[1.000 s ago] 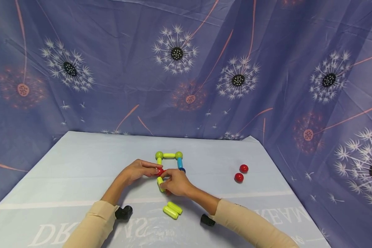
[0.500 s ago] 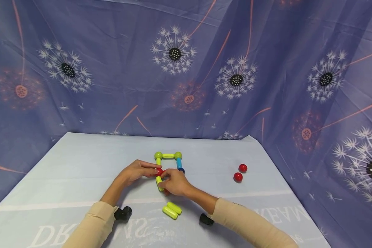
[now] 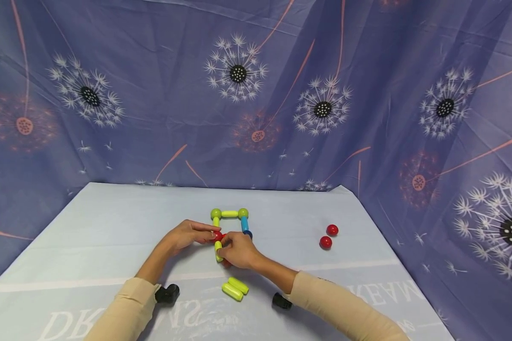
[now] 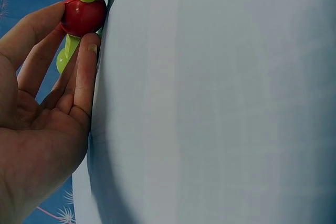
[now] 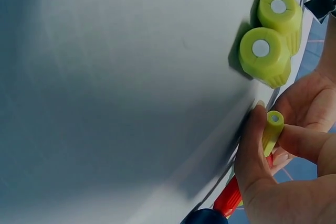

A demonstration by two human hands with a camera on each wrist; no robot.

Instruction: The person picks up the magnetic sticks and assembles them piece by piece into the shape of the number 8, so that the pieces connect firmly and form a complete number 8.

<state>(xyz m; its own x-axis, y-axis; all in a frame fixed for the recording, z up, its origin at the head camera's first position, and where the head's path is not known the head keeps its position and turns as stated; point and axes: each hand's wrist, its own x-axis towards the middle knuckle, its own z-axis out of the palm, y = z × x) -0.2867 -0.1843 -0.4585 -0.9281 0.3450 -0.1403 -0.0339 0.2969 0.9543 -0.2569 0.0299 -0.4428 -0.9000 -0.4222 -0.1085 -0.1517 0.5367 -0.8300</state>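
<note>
While the left hand pinches a red ball at the near left corner of a square toy frame, the right hand grips a yellow-green rod on its near side.

Held between thumb and fingers, the rod seems to touch the ball. Both look like light, stiff, smooth plastic, hard to break but apt to slip or roll; the rod is likely best held by its sides, leaving the pale end disc free. Two more yellow-green rods lie side by side nearer the person; two loose red balls sit well off to the right.
</note>
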